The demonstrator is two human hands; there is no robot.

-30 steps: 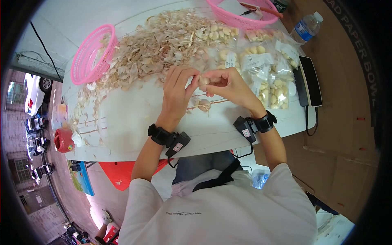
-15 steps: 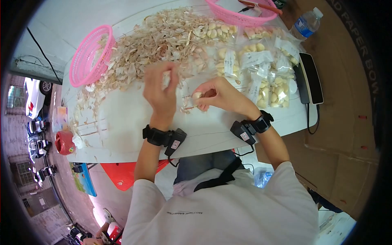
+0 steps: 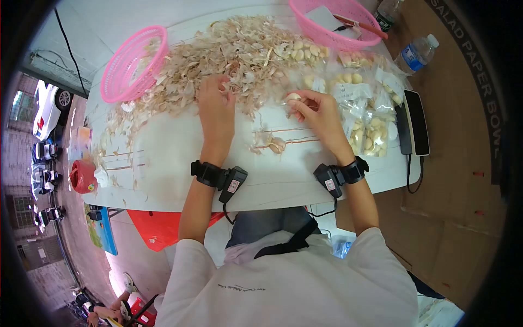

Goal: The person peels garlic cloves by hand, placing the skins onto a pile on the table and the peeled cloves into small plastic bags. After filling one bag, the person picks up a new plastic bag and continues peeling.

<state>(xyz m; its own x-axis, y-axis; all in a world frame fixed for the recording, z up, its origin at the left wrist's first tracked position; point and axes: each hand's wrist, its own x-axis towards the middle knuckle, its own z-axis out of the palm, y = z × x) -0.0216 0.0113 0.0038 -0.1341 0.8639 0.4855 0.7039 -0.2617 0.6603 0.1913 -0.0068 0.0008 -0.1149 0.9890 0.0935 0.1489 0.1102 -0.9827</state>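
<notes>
My right hand (image 3: 325, 115) pinches a pale garlic clove (image 3: 294, 97) between thumb and fingertips, above the table near the bags. At the near edge of a large heap of dry garlic skins (image 3: 218, 57), my left hand (image 3: 216, 111) has its fingers curled toward the thumb; a whitish bit shows there, too small to name. Between the hands, closer to my body, a garlic piece in its skin (image 3: 277, 145) lies on the white table (image 3: 174, 180). Peeled cloves (image 3: 308, 52) sit at the heap's right side. A black strapped device is on each wrist.
Clear bags of peeled cloves (image 3: 376, 137) crowd the right side, beside a phone on a black block (image 3: 417, 122). Pink baskets stand at far left (image 3: 109, 82) and far right (image 3: 305, 27). A water bottle (image 3: 417, 54) and cardboard (image 3: 463, 136) are rightward; a red container (image 3: 83, 177) is left.
My left hand has moved forward to the skins. My right hand, still with a clove, has shifted right and forward. The garlic piece between them now shows on the table.
</notes>
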